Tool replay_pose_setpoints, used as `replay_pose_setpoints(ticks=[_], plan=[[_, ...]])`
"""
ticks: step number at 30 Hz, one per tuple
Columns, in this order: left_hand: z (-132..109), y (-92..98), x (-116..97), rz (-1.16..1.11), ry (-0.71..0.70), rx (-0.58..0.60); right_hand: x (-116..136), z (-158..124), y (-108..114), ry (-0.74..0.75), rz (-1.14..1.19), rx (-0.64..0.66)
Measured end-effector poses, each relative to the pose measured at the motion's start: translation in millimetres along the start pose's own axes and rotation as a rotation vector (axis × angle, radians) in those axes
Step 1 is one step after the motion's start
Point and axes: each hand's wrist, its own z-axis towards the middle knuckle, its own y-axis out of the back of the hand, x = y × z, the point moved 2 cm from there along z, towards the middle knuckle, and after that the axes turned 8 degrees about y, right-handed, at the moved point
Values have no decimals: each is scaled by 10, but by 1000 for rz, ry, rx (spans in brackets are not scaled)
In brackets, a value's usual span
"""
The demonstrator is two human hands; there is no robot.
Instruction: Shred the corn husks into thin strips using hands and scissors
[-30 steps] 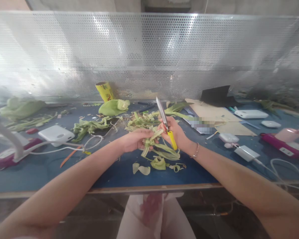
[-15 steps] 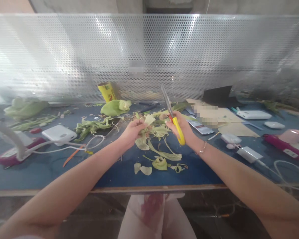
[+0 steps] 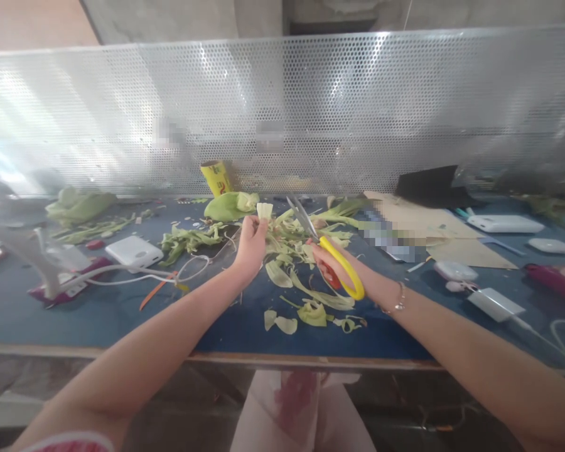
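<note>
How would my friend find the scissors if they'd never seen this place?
Start at the blue table in front of the metal screen full of holes. Near its middle, find the person's right hand. It holds the scissors, whose shiny blades and yellow and red handles set them apart from the pale green leaves nearby.

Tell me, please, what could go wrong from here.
The scissors in the right hand have parted blades near the left hand, which pinches a pale leaf, so a nick seems possible. The white cable near the left forearm might get snagged. Leaf scraps near the table's front edge could be brushed off.
</note>
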Motion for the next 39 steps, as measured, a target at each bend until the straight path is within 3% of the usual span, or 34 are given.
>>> replay_pose_setpoints(ticks=[6,11,26,39], plan=[[-124,-73,-93,-113,2,28,-81,31,-5,181,-225,92],[-259,-189,-150,-219,53,53,-245,53,-49,273,-315,85],[-443,-345,-32,-321,131,162,-121,6,-97,268,-277,129],[-404,-348,8,-322,175,174,92,-45,1,252,-639,56]])
